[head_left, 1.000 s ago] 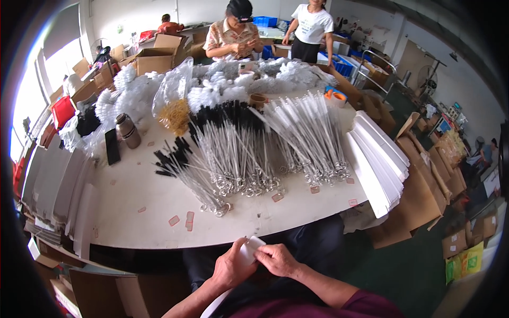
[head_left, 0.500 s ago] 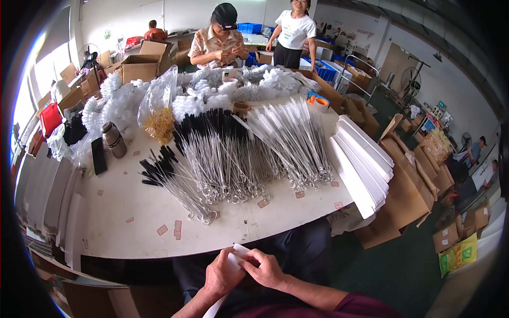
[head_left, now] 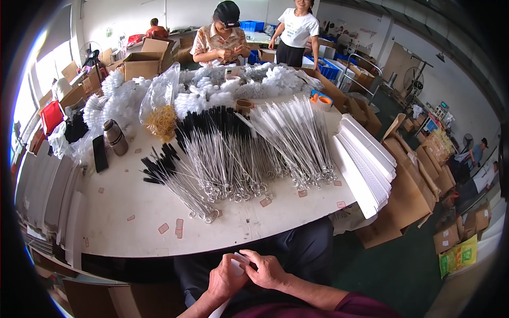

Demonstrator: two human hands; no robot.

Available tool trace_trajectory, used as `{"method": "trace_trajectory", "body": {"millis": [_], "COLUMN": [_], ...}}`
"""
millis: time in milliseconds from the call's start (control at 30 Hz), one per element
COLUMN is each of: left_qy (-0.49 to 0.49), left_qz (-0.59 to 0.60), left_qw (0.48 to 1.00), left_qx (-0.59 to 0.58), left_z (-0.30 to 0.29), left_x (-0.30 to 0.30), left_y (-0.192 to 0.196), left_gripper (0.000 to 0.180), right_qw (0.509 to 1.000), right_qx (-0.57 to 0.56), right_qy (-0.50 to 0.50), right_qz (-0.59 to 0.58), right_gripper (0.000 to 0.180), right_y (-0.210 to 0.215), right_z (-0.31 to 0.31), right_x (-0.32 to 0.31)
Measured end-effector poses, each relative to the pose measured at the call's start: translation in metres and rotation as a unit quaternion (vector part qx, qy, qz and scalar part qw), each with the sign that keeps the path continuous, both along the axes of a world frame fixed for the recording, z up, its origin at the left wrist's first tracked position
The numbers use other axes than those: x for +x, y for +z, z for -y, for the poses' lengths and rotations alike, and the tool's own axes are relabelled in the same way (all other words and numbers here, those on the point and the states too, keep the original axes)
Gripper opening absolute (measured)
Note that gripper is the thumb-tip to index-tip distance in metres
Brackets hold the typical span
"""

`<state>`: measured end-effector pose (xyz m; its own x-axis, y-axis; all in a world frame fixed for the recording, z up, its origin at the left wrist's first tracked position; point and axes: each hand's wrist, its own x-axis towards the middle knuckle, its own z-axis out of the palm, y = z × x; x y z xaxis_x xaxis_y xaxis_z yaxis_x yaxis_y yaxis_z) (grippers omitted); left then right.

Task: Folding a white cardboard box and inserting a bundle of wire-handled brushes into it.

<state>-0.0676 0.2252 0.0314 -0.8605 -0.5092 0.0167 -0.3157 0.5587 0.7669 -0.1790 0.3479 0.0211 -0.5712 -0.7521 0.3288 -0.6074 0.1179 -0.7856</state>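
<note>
Clasping a flat, white, card-like strip in the left hand above the dark-trousered lap, pinching its end with the right hand, covering more of it than a second ago, so probably still working that end.

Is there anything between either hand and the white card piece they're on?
Nothing visible: the left hand and right hand are directly on the white card piece, though fingers hide part of it. The black-bristled wire brushes lie on the table, beyond the hands and not between them.
</note>
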Motion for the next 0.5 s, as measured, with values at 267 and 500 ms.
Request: {"method": "trace_trajectory", "body": {"millis": [267, 500], "left_qy": [0.021, 0.003], "left_qz": [0.079, 0.048], "left_qw": [0.997, 0.998], "left_qx": [0.003, -0.031], "left_z": [-0.012, -0.007], "left_x": [0.012, 0.004], "left_y": [-0.008, -0.018], "left_gripper": [0.069, 0.077], "right_qw": [0.999, 0.981], "right_qx": [-0.009, 0.06], "right_qy": [0.029, -0.003], "right_qz": [-0.015, 0.184], "right_gripper": [0.019, 0.011], "right_y": [-0.002, 0.002], "right_z": [-0.004, 0.006], "right_x": [0.009, -0.001]}}
